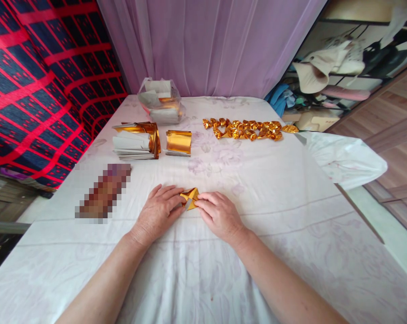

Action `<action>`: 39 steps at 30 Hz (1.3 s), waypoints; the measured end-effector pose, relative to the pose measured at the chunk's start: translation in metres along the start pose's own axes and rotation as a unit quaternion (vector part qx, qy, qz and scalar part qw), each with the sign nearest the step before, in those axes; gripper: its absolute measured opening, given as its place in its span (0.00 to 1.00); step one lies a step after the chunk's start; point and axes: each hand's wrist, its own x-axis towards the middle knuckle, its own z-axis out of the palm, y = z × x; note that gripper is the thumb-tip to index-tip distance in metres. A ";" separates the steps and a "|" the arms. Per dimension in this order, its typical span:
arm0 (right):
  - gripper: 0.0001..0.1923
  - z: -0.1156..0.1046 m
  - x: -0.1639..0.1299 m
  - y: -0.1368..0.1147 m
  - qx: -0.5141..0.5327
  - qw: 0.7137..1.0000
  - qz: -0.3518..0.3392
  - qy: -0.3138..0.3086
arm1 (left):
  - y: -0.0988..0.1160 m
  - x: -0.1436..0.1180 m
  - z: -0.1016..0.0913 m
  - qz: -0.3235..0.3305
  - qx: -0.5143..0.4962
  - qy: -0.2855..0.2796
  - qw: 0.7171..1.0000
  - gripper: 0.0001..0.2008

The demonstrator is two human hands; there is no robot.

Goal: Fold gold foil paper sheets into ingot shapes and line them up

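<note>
A partly folded piece of gold foil paper (192,195) lies on the cloth-covered table between my two hands, with a bit of its pale grey back showing. My left hand (161,206) rests along its left side, the thumb and fingers closed on that edge. From the right, my right hand (219,210) pinches the opposite corner with its fingertips. Beyond them sit a small stack of gold foil sheets (178,142) and a larger fanned stack of foil sheets (132,145), mostly grey side up. Several folded gold foil pieces (244,129) stand in rows at the back right.
A clear plastic bag (161,101) of more sheets stands at the back. A blurred reddish-brown oblong (104,191) lies at left. A white plastic bag (348,157) hangs by the right edge. Purple curtain (210,45) closes the far side; red-and-navy cloth (44,81) hangs at left.
</note>
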 end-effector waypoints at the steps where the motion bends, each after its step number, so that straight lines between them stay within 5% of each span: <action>1: 0.11 0.000 -0.001 0.000 0.003 1.000 -0.002 -0.002 | -0.001 0.000 0.000 0.004 0.000 0.003 1.000 0.08; 15: 0.09 -0.003 0.000 0.006 0.033 0.999 -0.037 0.007 | 0.000 -0.001 -0.002 0.093 0.039 0.029 0.994 0.09; 26: 0.18 -0.010 0.000 0.011 0.054 0.997 -0.043 -0.027 | 0.005 0.002 0.002 0.119 0.061 0.055 0.989 0.09; 39: 0.09 -0.007 0.002 0.013 0.053 0.997 -0.043 -0.035 | 0.007 0.002 0.002 0.123 0.077 0.053 0.988 0.13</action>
